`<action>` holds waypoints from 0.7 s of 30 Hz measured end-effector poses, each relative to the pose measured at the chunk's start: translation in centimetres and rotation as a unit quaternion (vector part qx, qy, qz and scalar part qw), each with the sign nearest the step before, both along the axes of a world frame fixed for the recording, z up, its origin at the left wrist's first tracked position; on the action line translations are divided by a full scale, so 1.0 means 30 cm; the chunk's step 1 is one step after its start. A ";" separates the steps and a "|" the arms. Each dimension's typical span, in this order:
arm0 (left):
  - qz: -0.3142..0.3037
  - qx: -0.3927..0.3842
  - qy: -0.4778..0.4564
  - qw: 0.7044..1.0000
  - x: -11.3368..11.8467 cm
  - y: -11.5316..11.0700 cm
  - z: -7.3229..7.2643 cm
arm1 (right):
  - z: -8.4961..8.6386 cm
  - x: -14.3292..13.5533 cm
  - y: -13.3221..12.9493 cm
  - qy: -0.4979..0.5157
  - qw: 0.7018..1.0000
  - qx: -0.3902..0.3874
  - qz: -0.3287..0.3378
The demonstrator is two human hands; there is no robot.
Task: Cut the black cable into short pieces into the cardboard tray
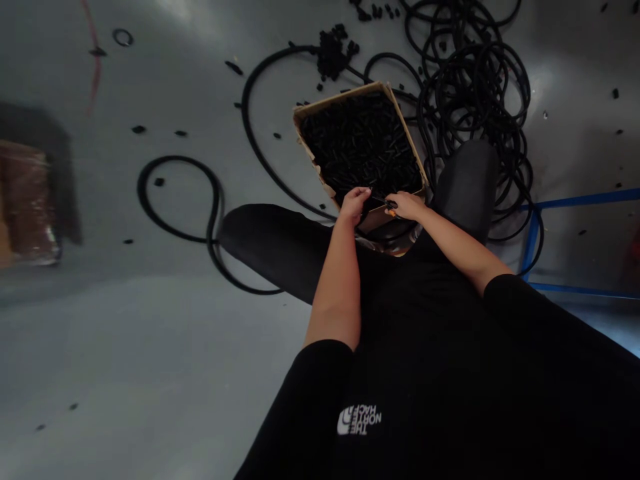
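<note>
My left hand (pixel 354 204) is closed in a pinch on a black rubber hose at the near rim of a cardboard box (pixel 345 100). Just to its right, my right hand (pixel 407 205) is wrapped round a cutting tool (pixel 391 209) with orange and black handles. The tool's dark jaws point toward the left hand; their exact shape is too small to make out. Short cut pieces of black hose (pixel 363 140) fill the box, which stands between my knees. Part of the held hose is hidden by my fingers.
A tangled heap of long black hose (pixel 475 80) lies on the grey floor at the upper right. One loop of hose (pixel 175 159) runs out left. Loose black bits (pixel 334 50) lie behind the box. Blue tape (pixel 585 199) marks the floor; a wrapped brown package (pixel 27 203) sits far left.
</note>
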State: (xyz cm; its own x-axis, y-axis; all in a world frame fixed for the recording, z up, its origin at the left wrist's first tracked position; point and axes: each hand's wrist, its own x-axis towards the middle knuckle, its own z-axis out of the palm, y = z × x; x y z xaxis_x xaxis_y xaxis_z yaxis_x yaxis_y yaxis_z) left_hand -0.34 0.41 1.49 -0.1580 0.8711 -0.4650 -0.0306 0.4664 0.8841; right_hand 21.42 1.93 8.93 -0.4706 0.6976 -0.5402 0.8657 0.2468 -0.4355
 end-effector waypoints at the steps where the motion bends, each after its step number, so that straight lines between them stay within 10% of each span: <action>1: 0.000 -0.002 0.003 1.000 0.000 0.001 -0.002 | 0.002 -0.001 0.000 0.004 1.000 -0.002 -0.004; 13: -0.123 0.010 0.070 0.990 0.021 -0.009 0.003 | -0.065 0.010 0.041 0.129 0.981 -0.064 -0.127; 21: -0.059 -0.069 0.081 0.993 0.009 0.013 0.004 | -0.079 0.011 0.037 0.119 0.983 -0.040 -0.136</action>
